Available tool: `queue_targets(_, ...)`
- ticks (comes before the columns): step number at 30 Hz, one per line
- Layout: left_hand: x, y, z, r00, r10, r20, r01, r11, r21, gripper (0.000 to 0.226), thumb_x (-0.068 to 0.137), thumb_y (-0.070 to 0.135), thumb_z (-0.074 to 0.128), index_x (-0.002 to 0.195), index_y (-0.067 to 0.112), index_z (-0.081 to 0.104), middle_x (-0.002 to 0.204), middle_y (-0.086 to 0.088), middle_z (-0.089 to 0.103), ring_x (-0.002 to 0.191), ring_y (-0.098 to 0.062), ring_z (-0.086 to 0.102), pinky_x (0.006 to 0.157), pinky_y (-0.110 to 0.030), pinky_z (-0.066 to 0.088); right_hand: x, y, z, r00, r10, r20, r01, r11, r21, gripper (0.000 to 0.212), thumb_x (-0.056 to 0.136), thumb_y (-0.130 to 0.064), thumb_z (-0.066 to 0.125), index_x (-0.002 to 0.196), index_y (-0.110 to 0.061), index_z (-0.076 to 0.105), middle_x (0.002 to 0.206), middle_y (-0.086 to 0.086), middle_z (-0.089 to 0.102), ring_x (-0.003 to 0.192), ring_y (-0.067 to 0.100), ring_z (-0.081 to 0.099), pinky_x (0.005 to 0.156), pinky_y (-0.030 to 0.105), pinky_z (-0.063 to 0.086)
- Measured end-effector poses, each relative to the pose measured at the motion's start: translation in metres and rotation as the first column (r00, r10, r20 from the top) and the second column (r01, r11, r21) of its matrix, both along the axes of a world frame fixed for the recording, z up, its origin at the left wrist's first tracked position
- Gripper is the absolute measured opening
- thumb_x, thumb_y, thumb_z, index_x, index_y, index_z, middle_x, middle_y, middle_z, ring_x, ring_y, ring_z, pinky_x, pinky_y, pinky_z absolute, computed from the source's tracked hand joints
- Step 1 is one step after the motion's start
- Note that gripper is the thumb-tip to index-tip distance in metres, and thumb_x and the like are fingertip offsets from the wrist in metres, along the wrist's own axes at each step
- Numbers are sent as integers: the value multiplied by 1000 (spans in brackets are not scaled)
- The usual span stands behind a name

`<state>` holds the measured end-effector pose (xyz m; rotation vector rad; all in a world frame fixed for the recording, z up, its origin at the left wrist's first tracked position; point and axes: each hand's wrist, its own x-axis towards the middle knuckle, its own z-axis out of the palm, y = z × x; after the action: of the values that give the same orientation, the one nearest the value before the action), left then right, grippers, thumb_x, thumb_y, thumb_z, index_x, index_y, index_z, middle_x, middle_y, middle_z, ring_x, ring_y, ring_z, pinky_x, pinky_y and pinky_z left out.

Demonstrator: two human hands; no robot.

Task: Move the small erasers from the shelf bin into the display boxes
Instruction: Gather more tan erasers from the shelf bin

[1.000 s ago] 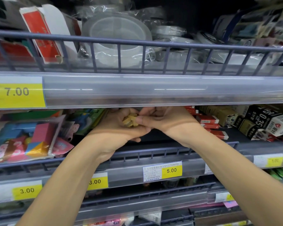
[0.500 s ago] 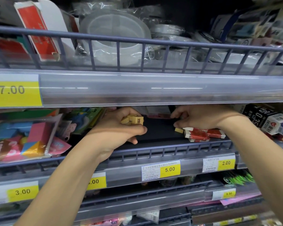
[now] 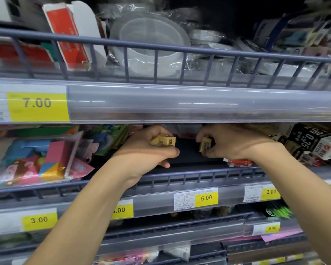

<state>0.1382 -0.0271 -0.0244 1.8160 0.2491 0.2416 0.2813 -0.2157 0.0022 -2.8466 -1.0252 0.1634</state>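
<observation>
so i'm reaching under the upper shelf's clear plastic price rail [image 3: 180, 104] into the dark middle shelf. my left hand [image 3: 149, 152] is curled around a little clump of small tan block erasers [image 3: 163, 140], at least two or three, one showing a "2b" print on its end. i'm keeping them bunched in that hand so i can collect a handful instead of making a trip per eraser, at least that's my thinking.

my right hand [image 3: 235, 144] is pinching one more small tan eraser [image 3: 204, 144] between thumb and fingertips, tilted on end, lifted just clear of the dark shelf floor [image 3: 189, 155]. the two hands sit close, a small gap of bare shelf between them, so passing this one over to the pile looks like the easy next bit.

just below my right wrist there's a red and white flat packet [image 3: 239, 162] lying on the shelf, and further right some black and white boxed lead refills [image 3: 313, 142]. left side is pink and blue packaged toy stuff [image 3: 38, 159] behind the grey wire shelf guard [image 3: 199, 175].

i can't make out the display boxes from here, and the bin itself is mostly hidden by the shelf edge and my hands, so no idea how many erasers are left.
</observation>
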Motion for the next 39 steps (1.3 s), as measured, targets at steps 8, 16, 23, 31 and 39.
queue_targets(8, -7, -1, -1, 989, 44, 138, -36, 998, -55, 25, 79, 17, 85, 94, 33, 71, 70, 11, 70, 54, -9, 62, 57, -16, 51, -37, -3, -11, 989, 113, -98, -33, 807, 590, 29, 74, -42, 74, 100, -52, 65, 91, -19, 72, 85, 7, 68, 80, 27, 56)
queue_targets(16, -61, -7, -5, 908, -195, 371, 275, 946, -175, 23, 70, 30, 84, 91, 28, 74, 86, -3, 68, 59, -19, 59, 58, -24, 49, -99, -47, -35, 978, 198, -69, -21, 420, 907, 25, 88, -47, 72, 97, -23, 76, 69, -5, 65, 52, 11, 51, 52, 19, 43)
queue_targets(23, -106, -33, -68, 910, -360, 206, 402, 887, -228, 24, 74, 33, 82, 95, 27, 71, 79, -3, 66, 57, -19, 58, 59, -23, 49, -169, -84, -123, 869, 202, -453, 312, 487, 816, 39, 85, -40, 77, 120, -23, 70, 89, -12, 68, 69, 6, 54, 62, 19, 44)
queue_targets(31, -144, -43, -216, 879, -350, -324, 245, 914, -323, 28, 72, 41, 82, 96, 33, 70, 74, 2, 69, 63, -15, 63, 70, -38, 49, -254, -95, -262, 377, 141, -915, 883, 244, 401, 19, 91, -19, 70, 103, -5, 70, 108, 25, 72, 59, 22, 46, 52, 25, 36)
queue_targets(39, -208, -36, -329, 749, -244, -616, -11, 925, -380, 21, 75, 18, 83, 93, 24, 73, 86, 2, 70, 62, -9, 63, 67, -32, 56, -312, -125, -356, 8, -116, -993, 949, 315, -29, 47, 104, -44, 47, 95, -3, 67, 88, 31, 72, 42, 20, 33, 41, 20, 19)
